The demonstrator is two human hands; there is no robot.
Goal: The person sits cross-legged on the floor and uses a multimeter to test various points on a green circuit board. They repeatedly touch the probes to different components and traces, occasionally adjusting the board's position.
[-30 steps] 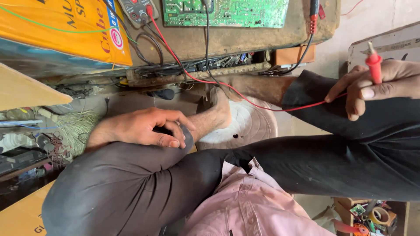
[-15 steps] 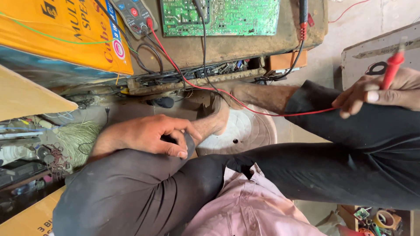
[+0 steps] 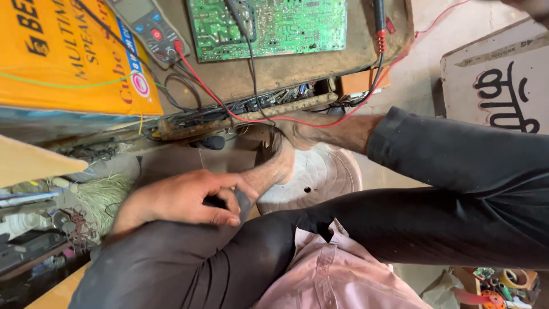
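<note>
My left hand (image 3: 183, 201) lies on my bent left knee, its fingers curled around the dark trouser hem (image 3: 243, 201) by the ankle. Only a sliver of my right hand (image 3: 532, 4) shows at the top right corner; whatever it holds is out of frame. A red test lead (image 3: 229, 102) runs from the grey multimeter (image 3: 146, 28) across the low wooden bench toward that corner. A green circuit board (image 3: 269, 26) lies on the bench, with a black probe (image 3: 379, 17) resting beside it.
An orange box (image 3: 68, 57) stands left of the bench. My bare feet rest on a pale round stool (image 3: 326, 177). A cardboard sheet (image 3: 497, 86) lies at right, a broom (image 3: 103, 197) and clutter at left, tape rolls (image 3: 506, 280) at bottom right.
My right hand with the red probe has risen out of view at the top right. The view has moved closer and lower. My left hand stays on the trouser hem.
</note>
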